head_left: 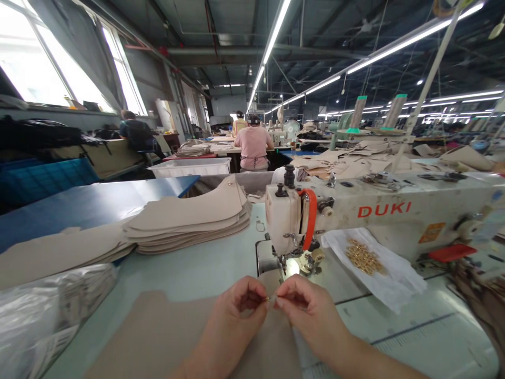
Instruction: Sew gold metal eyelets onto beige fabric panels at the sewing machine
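Observation:
Close in front of the sewing machine (286, 218), my left hand (240, 310) and my right hand (311, 313) meet fingertip to fingertip. Both are closed in a pinch around one small gold-coloured metal piece (269, 298), too small to make out fully. Beneath them a beige panel (165, 326) lies flat, its narrow end reaching toward the needle area. Right of the needle, many small gold-coloured metal pieces (363, 257) lie heaped on a white sheet (398, 287).
A stack of beige panels (193, 223) stands at left, beside more panels (59, 250) and a clear plastic bag (55, 310). Past them is a blue table (98, 202). A red tray (452, 252) sits under the machine arm. Co-workers (253, 145) sit farther off.

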Motion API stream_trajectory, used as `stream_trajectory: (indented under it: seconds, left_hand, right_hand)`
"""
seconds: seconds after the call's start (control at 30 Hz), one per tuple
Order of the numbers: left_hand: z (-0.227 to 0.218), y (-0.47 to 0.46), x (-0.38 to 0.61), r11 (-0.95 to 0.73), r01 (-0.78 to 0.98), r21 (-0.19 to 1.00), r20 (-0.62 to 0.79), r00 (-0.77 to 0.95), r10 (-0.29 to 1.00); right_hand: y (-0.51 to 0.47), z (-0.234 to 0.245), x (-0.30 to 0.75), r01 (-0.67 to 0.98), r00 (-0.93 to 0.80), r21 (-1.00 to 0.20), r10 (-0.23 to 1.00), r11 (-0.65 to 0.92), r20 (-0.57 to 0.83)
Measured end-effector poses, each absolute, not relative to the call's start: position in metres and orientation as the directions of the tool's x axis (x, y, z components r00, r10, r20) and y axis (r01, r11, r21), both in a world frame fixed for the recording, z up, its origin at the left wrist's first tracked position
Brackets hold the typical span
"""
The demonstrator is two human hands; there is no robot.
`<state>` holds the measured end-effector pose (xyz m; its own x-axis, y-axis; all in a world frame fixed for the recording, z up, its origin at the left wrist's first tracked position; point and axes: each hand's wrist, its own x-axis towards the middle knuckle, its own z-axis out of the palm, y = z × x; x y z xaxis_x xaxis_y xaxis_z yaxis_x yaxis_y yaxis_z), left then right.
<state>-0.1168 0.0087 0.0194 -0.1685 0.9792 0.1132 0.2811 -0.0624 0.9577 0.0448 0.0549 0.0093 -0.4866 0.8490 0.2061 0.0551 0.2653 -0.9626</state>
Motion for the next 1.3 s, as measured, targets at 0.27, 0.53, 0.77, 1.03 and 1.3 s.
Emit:
stream_trajectory:
  seconds: [0.27,0.53,0.77,1.03,1.3]
  left_hand:
    - [0.022,0.008,-0.116,-0.087,0.358,0.930,0.153,-0.162,0.975]
    - [0.020,0.009,-0.115,-0.092,0.402,0.911,0.168,-0.158,0.973]
    - [0.024,0.007,-0.120,-0.167,0.599,0.783,0.218,-0.013,0.976]
    - [0.006,0.005,-0.116,-0.246,0.888,0.388,0.319,0.121,0.940]
    - [0.024,0.004,-0.113,-0.232,0.900,0.370,0.266,0.136,0.954]
  right_hand:
    - [0.058,0.008,0.047,0.055,-0.510,-0.976,0.846,0.209,0.153]
    - [0.059,0.012,0.044,0.082,-0.497,-0.981,0.861,0.173,0.111]
    - [0.063,0.016,0.052,0.108,-0.529,-0.974,0.841,0.200,0.114]
    - [0.076,0.023,0.071,0.271,-0.506,-0.959,0.836,-0.080,-0.212]
    - [0.090,0.030,0.031,0.353,-0.522,-0.926,0.795,-0.130,-0.311]
